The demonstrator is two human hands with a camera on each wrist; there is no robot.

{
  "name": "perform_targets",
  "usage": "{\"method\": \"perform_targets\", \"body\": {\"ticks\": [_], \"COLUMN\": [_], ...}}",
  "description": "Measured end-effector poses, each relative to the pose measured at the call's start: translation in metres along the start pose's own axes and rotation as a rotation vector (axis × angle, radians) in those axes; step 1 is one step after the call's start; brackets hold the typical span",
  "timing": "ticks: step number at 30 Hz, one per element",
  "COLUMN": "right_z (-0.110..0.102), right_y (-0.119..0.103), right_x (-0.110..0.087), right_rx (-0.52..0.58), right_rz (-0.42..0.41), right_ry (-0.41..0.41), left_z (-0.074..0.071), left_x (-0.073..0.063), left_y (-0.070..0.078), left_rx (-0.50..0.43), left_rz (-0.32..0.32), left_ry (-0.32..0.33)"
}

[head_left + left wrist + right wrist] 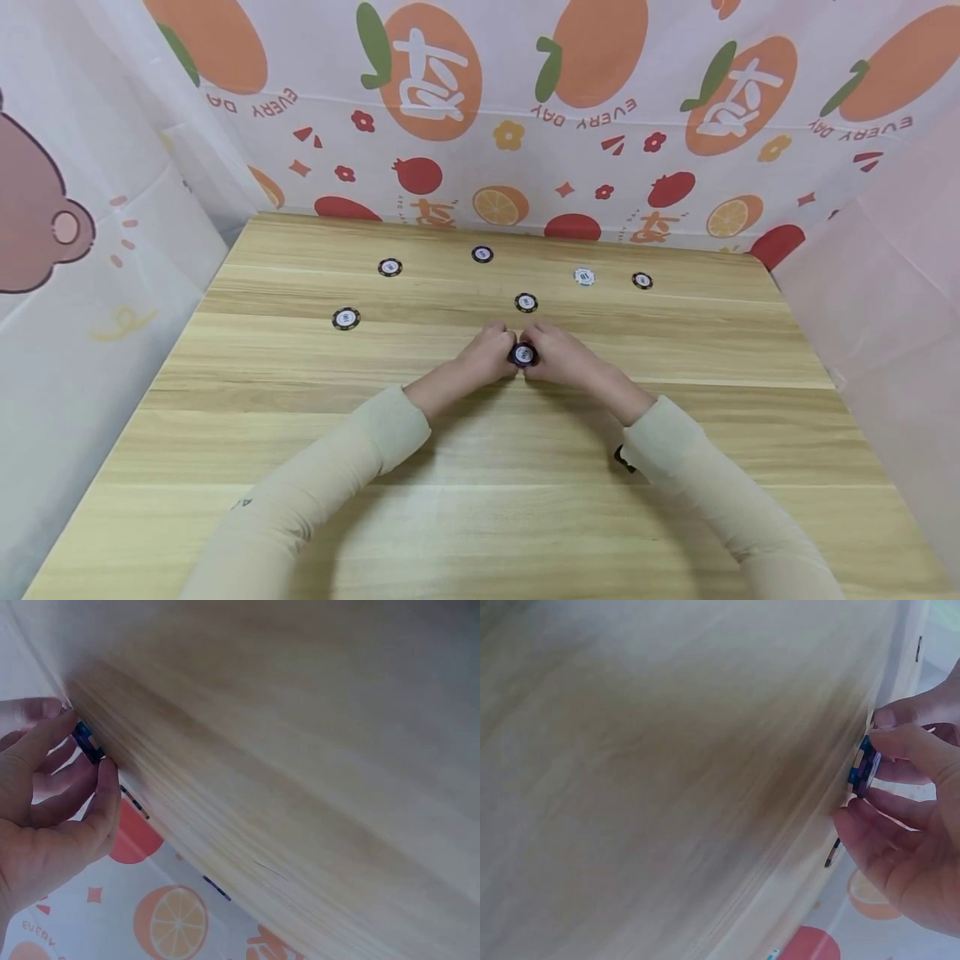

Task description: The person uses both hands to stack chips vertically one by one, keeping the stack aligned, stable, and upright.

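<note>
Two hands meet near the middle of the wood-grain worktop (480, 517), the left hand (486, 354) and right hand (558, 354) on opposite sides of a short stack of poker chips (523, 355). Both sets of fingers are clamped on the stack's edge; its top chip is purple with a pale centre, and blue shows along the side. Whether the stack touches the wood I cannot tell.

Just beyond it lies a black chip (527, 302). Farther off are a purple chip (482, 254), a white chip (584, 276) and a dark chip (642, 280), with two black-edged chips (346, 318) toward the left. Near the right sleeve (663, 446), a dark object (624, 458) is partly hidden. A fruit-printed curtain (525, 167) hangs behind the far edge.
</note>
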State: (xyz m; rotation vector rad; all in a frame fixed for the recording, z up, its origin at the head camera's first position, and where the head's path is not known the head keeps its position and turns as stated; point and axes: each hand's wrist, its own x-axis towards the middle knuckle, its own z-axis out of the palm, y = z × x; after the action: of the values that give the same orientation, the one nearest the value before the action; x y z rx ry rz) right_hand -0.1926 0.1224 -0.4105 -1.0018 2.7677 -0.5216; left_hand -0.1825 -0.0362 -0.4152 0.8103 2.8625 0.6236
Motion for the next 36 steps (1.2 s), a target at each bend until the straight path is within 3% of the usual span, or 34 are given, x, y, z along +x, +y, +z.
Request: {"method": "perform_targets", "body": {"ticks": [8,18,36], "right_z": [-0.0006,-0.0017,-0.0001], "right_y": [0.0019,0.0014,0.0012], "right_x": [-0.0016,-0.0007,-0.0007], "right_rx": [-0.018,0.001,-0.023], "right_rz": [-0.027,0.019,0.070], "right_ry": [-0.007,-0.029,0.003], "left_z": [-0.0002,-0.0017,-0.0002], "left_x": [0.0000,0.0029,0.0039], "left_y": [0.0015,0.0039,0.0039], "left_rx": [0.010,0.034,0.017], "left_rz": [-0.016,-0.048,-0.054], "left_ry": [-0.008,-0.060,-0.040]}}
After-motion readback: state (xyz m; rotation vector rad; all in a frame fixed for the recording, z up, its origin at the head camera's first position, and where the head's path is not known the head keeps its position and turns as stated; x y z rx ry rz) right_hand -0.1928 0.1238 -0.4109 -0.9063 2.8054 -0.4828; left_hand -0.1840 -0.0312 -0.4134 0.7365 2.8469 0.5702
